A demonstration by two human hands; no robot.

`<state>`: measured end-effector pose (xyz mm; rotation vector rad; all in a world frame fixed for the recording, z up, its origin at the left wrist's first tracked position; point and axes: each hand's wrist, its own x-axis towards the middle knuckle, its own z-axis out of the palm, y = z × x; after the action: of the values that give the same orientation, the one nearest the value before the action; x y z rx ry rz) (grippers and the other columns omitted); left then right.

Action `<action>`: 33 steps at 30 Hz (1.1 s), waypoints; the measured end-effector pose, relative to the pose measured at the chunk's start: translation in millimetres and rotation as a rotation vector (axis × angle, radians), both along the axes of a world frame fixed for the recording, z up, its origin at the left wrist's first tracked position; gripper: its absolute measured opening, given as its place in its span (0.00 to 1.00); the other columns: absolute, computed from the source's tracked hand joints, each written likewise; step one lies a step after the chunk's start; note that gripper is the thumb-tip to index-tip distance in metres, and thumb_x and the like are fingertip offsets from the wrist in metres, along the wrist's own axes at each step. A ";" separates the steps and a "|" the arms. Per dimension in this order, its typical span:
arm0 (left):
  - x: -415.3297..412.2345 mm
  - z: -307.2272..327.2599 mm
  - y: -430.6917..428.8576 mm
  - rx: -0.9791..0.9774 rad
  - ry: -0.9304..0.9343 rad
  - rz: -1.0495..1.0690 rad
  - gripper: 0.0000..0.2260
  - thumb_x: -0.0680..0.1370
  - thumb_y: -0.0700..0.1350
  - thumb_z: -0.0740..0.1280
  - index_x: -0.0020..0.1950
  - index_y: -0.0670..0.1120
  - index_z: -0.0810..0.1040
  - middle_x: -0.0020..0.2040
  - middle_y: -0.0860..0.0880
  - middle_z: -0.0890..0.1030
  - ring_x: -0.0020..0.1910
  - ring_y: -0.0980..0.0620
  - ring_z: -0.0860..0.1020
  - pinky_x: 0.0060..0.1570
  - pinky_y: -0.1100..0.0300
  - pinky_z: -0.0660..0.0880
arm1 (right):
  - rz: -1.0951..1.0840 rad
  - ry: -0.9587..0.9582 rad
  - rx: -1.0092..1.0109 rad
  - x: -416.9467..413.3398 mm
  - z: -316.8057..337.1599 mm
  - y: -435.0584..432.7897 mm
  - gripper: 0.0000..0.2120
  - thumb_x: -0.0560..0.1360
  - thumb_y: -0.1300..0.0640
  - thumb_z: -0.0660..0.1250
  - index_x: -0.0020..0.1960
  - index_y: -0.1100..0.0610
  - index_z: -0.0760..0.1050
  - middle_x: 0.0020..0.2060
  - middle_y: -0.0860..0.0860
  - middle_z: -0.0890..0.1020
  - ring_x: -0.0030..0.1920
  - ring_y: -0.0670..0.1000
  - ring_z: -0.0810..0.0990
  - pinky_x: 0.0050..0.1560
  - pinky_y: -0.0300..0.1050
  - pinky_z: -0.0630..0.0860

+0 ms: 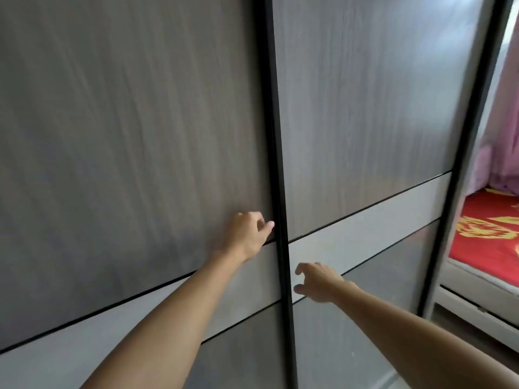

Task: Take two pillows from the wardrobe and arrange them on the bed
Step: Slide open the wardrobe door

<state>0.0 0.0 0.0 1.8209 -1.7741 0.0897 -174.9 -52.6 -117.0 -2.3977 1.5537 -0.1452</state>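
Note:
A tall wardrobe with two grey wood-grain sliding doors fills the view; both doors are closed. The left door (pixel 126 136) meets the right door (pixel 365 108) at a black vertical frame strip (pixel 278 164). My left hand (pixel 247 237) rests on the left door beside that strip, fingers curled against its edge. My right hand (pixel 317 282) hovers just right of the strip, fingers spread, in front of a pale horizontal band on the right door. No pillows are visible. The bed (pixel 488 242) with a red patterned sheet shows at the far right.
A pink curtain (pixel 502 122) hangs above the bed at the right edge. The bed's pale frame (pixel 477 301) stands just beyond the wardrobe's right end, with a narrow strip of floor between.

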 end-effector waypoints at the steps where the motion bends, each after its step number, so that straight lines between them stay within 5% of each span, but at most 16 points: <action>1: -4.3 0.4 -10.8 -0.052 -0.014 0.002 0.17 0.76 0.58 0.63 0.37 0.45 0.76 0.37 0.43 0.83 0.40 0.41 0.79 0.40 0.53 0.76 | 0.021 0.000 -0.002 2.4 -3.9 -7.7 0.19 0.74 0.47 0.66 0.63 0.51 0.72 0.55 0.53 0.80 0.54 0.57 0.78 0.45 0.46 0.71; 5: -24.3 -1.7 -43.5 -0.173 -0.067 0.079 0.25 0.75 0.63 0.59 0.29 0.47 0.60 0.32 0.41 0.79 0.35 0.37 0.77 0.32 0.52 0.70 | 0.111 0.049 -0.015 14.4 -30.5 -31.1 0.11 0.74 0.49 0.63 0.40 0.57 0.72 0.41 0.57 0.78 0.40 0.58 0.76 0.36 0.46 0.67; 9: -28.7 -7.8 -54.5 -0.233 -0.107 0.136 0.26 0.75 0.64 0.60 0.27 0.48 0.56 0.23 0.47 0.70 0.28 0.39 0.71 0.28 0.55 0.63 | 0.218 0.062 -0.165 14.4 -48.1 -44.5 0.16 0.76 0.47 0.60 0.36 0.58 0.72 0.35 0.57 0.76 0.34 0.58 0.72 0.35 0.45 0.66; 12: -29.0 -9.8 -55.5 -0.246 -0.146 0.168 0.27 0.74 0.62 0.62 0.27 0.48 0.54 0.20 0.50 0.63 0.25 0.42 0.66 0.28 0.56 0.61 | 0.317 0.062 -0.214 12.2 -51.3 -53.9 0.18 0.76 0.47 0.59 0.37 0.59 0.76 0.36 0.60 0.80 0.37 0.62 0.78 0.35 0.46 0.66; 23: -0.7 -14.5 -26.9 -0.211 -0.181 0.293 0.24 0.74 0.62 0.60 0.31 0.42 0.71 0.25 0.43 0.77 0.29 0.38 0.76 0.29 0.54 0.71 | 0.476 0.008 -0.192 38.1 -55.5 -29.2 0.16 0.77 0.50 0.58 0.40 0.61 0.75 0.41 0.61 0.82 0.41 0.64 0.79 0.38 0.48 0.68; 33: 72.6 -6.6 49.9 -0.193 -0.191 0.354 0.26 0.74 0.62 0.61 0.27 0.46 0.59 0.28 0.41 0.77 0.32 0.36 0.76 0.30 0.54 0.68 | 0.518 -0.027 -0.138 104.8 -64.9 34.8 0.12 0.74 0.51 0.61 0.55 0.52 0.76 0.53 0.53 0.83 0.52 0.60 0.80 0.47 0.48 0.73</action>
<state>72.6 49.9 -6.6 2.0144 -1.4836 0.5704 -70.0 -17.8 -181.9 -2.8010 0.8905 -0.1788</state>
